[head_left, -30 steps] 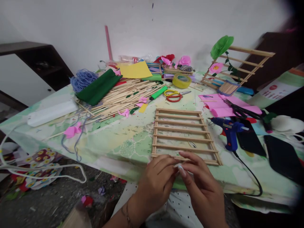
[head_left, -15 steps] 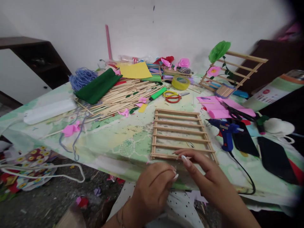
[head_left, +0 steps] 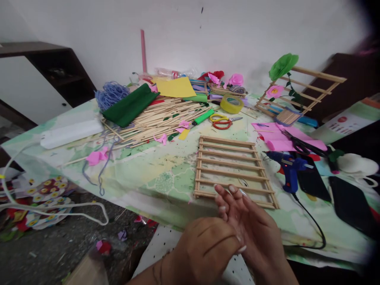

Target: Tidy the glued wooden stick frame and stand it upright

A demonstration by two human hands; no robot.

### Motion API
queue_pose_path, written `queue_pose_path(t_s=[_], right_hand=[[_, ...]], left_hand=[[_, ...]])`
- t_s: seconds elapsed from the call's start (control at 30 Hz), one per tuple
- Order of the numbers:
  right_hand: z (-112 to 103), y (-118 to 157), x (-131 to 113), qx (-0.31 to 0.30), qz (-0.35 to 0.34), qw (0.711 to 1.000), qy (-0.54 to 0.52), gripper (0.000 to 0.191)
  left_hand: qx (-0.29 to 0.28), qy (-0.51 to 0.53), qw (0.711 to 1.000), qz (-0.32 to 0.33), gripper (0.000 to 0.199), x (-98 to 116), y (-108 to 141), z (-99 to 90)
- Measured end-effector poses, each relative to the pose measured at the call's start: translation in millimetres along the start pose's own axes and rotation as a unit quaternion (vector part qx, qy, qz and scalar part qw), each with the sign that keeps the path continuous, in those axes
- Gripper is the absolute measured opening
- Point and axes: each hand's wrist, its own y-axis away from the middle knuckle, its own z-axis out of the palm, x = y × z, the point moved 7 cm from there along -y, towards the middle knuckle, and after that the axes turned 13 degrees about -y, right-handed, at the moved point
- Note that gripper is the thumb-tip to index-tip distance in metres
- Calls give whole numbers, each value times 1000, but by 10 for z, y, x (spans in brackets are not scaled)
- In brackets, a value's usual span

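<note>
My left hand (head_left: 204, 247) is closed, its thumb and fingers pinched together over the palm of my right hand. Whatever the pinch may hold is too small or hidden to make out. Palm turned up, my right hand (head_left: 257, 231) is open, with loosely bent fingers reaching over the near edge of a frame. That frame (head_left: 231, 173), built from thin wooden sticks with several crossbars, lies flat on the table in front of both hands. Right of it rests a blue glue gun (head_left: 287, 166) with its black cord.
Scissors (head_left: 222, 126), yellow tape (head_left: 231, 104) and a pile of thin sticks (head_left: 148, 122) lie farther back. Blue yarn (head_left: 111, 97) is at left. A second stick frame (head_left: 319, 99) with paper flowers stands at back right. Black scissors (head_left: 299, 145) and a dark phone (head_left: 353, 206) lie right.
My right hand has turned palm up and come nearer the left one. The left hand has moved slightly right, now against the right palm. The view has shifted a little left.
</note>
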Motion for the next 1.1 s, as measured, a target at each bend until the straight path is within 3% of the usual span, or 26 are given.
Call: queue_pose_path(t_s=[0.07, 0.17, 0.3, 0.4, 0.47, 0.6, 0.67, 0.77, 0.83, 0.93, 1.0, 1.1], right_hand=[[-44, 12, -57, 29, -20, 999, -30, 22], [-36, 49, -100, 2, -39, 999, -15, 17], [-84, 163, -77, -22, -45, 995, 89, 16], [-144, 273, -142, -15, -96, 967, 234, 15], [-73, 354, -237, -51, -164, 912, 372, 9], [229, 544, -406, -147, -329, 718, 596, 21], [342, 600, -434, -182, -372, 638, 650, 23], [426, 631, -412, -228, -384, 554, 703, 24], [432, 641, -387, -241, -370, 526, 727, 27], [416, 640, -342, -232, -323, 525, 752, 36], [422, 635, -288, -227, -292, 526, 766, 45], [470, 620, -171, -250, -259, 513, 779, 55]], left_hand=[[7, 9, 1000, -13, 11, -34, 19, 15], [12, 26, 999, -37, 12, -92, 72, 35], [20, 50, 993, -101, 22, -214, 154, 66], [-51, 96, 983, -148, 40, -285, 184, 199], [-105, 137, 969, -174, 38, -304, 191, 291], [-125, 202, 935, -263, 20, -365, 195, 335], [-152, 272, 889, -335, 20, -388, 243, 400], [-204, 424, 774, -423, 33, -324, 357, 550], [-206, 504, 707, -451, 39, -274, 409, 613], [-151, 590, 644, -464, 47, -287, 423, 635], [-128, 620, 622, -461, 47, -320, 412, 628], [-129, 604, 623, -480, 40, -394, 418, 596]])
